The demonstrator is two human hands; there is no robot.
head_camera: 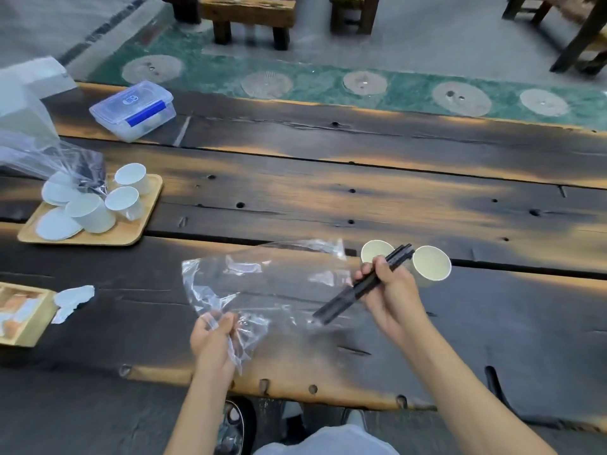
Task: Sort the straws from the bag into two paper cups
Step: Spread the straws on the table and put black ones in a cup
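Right grip: right hand (389,290) clenched around a bundle of black straws (363,285), fingers wrapped about the upper half of the bundle.
Left grip: left hand (213,339) pinching a gathered corner of the clear plastic bag (262,284), fingers closed on the crumpled film.
Straws, position: held slanted, upper ends near the two cups, lower ends pointing down and left, lying over the bag's right edge; whether the tips are inside the bag or on top of it cannot be told.
Bag, condition: transparent, flattened and wrinkled, spread over the table between the two hands; no other contents discernible.
Paper cup, left (377,251): upright, white, open mouth, just behind the right hand, partly hidden by the fingers and straws.
Paper cup, right (431,265): upright, white, open mouth, just beside the first cup; the upper ends of the straws show between the two rims.
Table (361,198): dark, scorched wooden planks with lighter patches, knots and holes.
Wooden tray (131,231): far left, holding several white cups, some tipped, and round white lids.
Second plastic bag (39,149): clear, draped over the back of the tray.
Storage box (133,110): clear plastic with blue clips, lid on, at the far left of the table.
Wooden box (23,313): at the left edge, near side, with torn white paper (72,298) beside it.
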